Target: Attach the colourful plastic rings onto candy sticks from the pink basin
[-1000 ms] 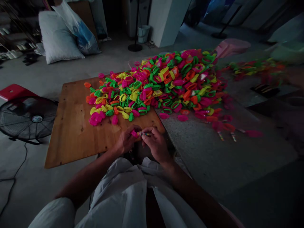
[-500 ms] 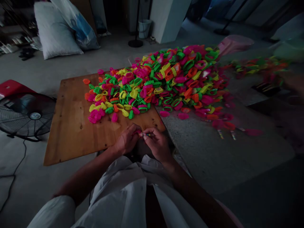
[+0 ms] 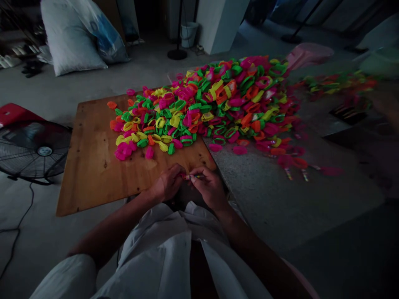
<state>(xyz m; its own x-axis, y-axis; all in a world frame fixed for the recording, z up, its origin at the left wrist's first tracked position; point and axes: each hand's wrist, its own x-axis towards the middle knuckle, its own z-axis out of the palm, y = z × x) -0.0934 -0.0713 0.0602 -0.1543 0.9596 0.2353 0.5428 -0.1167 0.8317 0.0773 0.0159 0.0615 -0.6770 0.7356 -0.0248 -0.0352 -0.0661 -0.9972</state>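
Note:
My left hand [image 3: 170, 181] is closed on a small pink piece [image 3: 183, 176], mostly covered by its fingers, at the near edge of the wooden board [image 3: 93, 166]. Facing it, my right hand [image 3: 209, 185] pinches a thin, multicoloured stick-like item [image 3: 198, 176], whose tip meets the pink piece. Both hands are close together above my lap. Beyond them lies a large heap of pink, green, yellow and orange plastic pieces [image 3: 187, 108], spread over the board and the grey surface [image 3: 258, 195] to its right.
A black fan [image 3: 44, 150] and a red stool [image 3: 18, 114] stand at the left. White sacks [image 3: 71, 41] and a bucket [image 3: 188, 35] are at the back. A pink scoop-like container [image 3: 308, 56] rises behind the heap. At the right edge, a person's blurred arm [image 3: 386, 104] shows.
My right hand has shifted very slightly to the right, its fingers still pinching the stick-like item. Both hands remain together. The view has shifted slightly.

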